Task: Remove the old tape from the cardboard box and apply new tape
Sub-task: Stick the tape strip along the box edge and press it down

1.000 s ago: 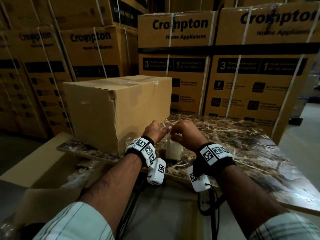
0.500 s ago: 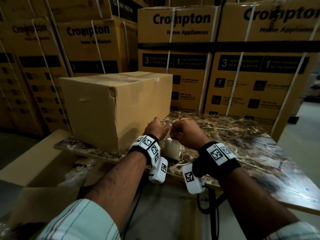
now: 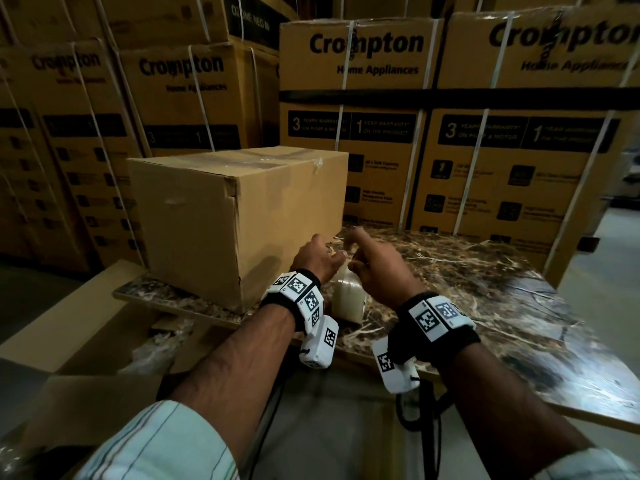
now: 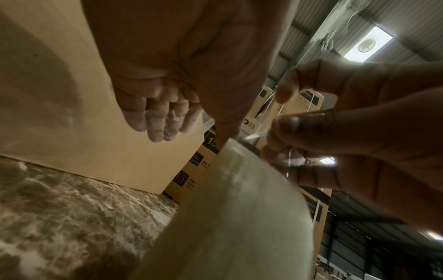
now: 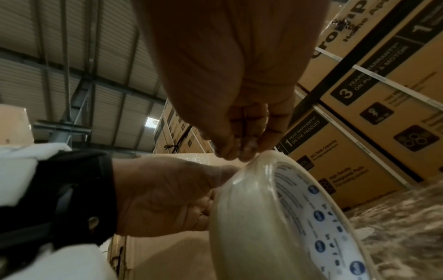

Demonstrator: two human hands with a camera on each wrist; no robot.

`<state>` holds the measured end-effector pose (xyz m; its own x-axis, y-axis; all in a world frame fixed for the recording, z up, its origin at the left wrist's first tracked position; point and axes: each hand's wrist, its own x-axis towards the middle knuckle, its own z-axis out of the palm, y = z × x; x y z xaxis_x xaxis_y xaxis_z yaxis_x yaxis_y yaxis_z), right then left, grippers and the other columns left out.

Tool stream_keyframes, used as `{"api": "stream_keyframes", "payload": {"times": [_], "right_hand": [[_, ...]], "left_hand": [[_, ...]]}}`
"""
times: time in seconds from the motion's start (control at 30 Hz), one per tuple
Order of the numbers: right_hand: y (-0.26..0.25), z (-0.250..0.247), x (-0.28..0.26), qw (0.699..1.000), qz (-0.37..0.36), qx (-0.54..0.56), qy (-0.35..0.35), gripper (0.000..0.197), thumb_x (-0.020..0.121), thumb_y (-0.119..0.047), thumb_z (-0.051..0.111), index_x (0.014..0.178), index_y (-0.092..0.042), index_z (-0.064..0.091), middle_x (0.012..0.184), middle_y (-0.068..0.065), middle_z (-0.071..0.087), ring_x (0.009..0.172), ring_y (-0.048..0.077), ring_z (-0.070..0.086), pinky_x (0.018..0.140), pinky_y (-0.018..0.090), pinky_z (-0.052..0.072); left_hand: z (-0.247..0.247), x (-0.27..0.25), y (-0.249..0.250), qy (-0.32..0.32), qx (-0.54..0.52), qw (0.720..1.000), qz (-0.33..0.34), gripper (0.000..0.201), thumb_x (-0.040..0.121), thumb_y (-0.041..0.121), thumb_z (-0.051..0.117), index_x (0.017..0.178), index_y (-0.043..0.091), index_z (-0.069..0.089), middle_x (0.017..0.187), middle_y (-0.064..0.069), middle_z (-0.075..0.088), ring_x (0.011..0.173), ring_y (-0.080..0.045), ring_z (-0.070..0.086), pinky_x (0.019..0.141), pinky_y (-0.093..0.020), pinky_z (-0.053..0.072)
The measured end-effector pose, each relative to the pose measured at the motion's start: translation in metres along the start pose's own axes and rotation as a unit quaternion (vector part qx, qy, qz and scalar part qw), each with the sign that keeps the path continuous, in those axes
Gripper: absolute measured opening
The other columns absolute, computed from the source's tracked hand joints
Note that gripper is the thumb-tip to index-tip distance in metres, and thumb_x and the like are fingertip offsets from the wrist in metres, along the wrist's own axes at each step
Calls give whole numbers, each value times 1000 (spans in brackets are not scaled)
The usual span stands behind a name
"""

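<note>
While the box (image 3: 239,216) sits closed on the marble table (image 3: 502,306), with glossy tape and a ragged scrap visible on its top, retaping appears not yet begun. Just beside it stands the tape roll (image 3: 348,301), on edge. Left hand (image 3: 317,258) steadies the roll, fingers curled against it; right hand (image 3: 377,268) pinches the clear free end at its top.
</note>
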<state>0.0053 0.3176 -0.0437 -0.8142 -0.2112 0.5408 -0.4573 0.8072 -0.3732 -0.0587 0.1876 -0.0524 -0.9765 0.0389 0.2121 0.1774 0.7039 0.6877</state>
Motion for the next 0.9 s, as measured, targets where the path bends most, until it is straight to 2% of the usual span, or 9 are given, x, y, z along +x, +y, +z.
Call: {"api": "stream_keyframes", "payload": {"times": [0.13,0.23,0.37,0.5,0.6,0.7,0.8,0.83,0.9], "right_hand": [[3,3,-2,999,-32,-22,-2,18,87,-4,60,94,-21,60,91,3,66,82,20,60,71,40,53],[2,2,-2,999,-34,-35,-6,17,86,-4,60,96,-18,64,94,5,67,85,20,60,73,39,53],[1,0,-4,999,-34,-38,0,16,86,-4,60,98,-12,66,94,6,68,84,18,58,70,27,43],[-1,-1,-6,998,-31,-54,-8,16,85,-8,59,99,-9,67,94,7,68,87,22,61,76,36,51],[-2,-1,-6,998,-30,-63,-13,16,86,-7,58,98,-9,67,95,7,66,87,21,60,77,36,52],[-3,1,-9,997,-31,-68,-7,11,89,-8,56,94,-10,66,94,6,61,85,21,59,72,29,50],[-3,4,-13,997,-32,-73,4,6,89,-10,61,93,-12,64,101,-1,45,86,15,50,65,11,35],[-2,5,-14,996,-34,-82,6,6,88,-10,63,94,-12,64,103,-1,41,87,13,46,67,9,33],[-1,6,-15,995,-39,-96,13,6,88,-8,63,94,-10,64,105,4,44,88,14,43,72,17,41]], "left_hand": [[0,-1,-1,0,-5,1000,2,64,85,49,60,132,9,43,136,-17,53,119,-34,53,95,-43,47],[1,-2,-1,2,-1,1000,2,66,85,51,60,133,9,42,137,-17,52,121,-34,52,95,-42,47],[0,-2,0,11,6,1000,-1,63,87,50,60,131,9,42,134,-17,53,119,-34,53,93,-41,47],[1,-2,1,16,14,1000,2,61,88,47,60,132,9,42,134,-16,54,120,-34,53,93,-40,46],[1,-4,2,21,11,1000,0,60,87,47,59,131,9,44,132,-17,55,118,-34,54,93,-40,47],[1,-6,2,24,18,1000,1,55,88,44,57,129,9,45,130,-18,56,115,-36,55,91,-40,48],[1,-8,2,30,25,999,3,52,90,43,57,128,9,45,128,-18,57,115,-36,56,89,-40,47],[1,-9,2,31,25,999,4,52,90,42,57,128,9,44,129,-18,57,115,-36,55,89,-40,47],[1,-11,3,32,27,999,6,53,90,42,57,129,9,44,130,-17,56,116,-36,55,90,-39,46]]}}
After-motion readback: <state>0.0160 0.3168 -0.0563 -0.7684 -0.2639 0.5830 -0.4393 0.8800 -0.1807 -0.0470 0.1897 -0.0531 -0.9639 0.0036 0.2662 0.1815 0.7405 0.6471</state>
